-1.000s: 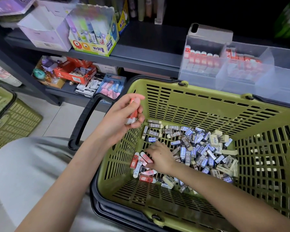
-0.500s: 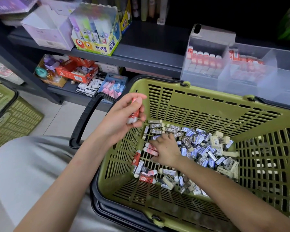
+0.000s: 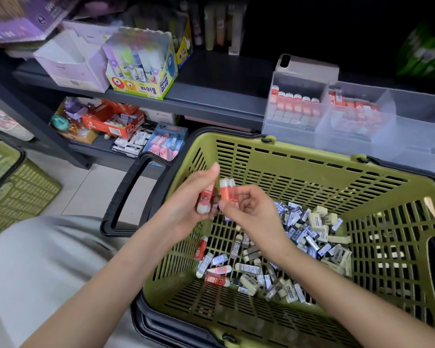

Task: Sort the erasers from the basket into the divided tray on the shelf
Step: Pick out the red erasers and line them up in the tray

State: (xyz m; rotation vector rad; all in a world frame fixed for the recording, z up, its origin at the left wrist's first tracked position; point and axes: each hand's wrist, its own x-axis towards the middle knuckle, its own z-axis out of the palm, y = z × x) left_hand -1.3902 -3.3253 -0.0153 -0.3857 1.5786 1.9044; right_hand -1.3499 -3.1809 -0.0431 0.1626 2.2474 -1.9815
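basket (image 3: 312, 169): held mixed erasers (image 3: 299, 234)
tray (image 3: 412, 136), upper right: held red erasers (image 3: 296, 106)
left hand (image 3: 186, 209): gripped red eraser (image 3: 206, 197)
right hand (image 3: 249, 212): pinched red pair (image 3: 227, 193)

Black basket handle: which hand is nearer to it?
Left. The left hand, holding a red eraser, is just right of the handle, over the basket rim; the right hand is farther right, over the basket.
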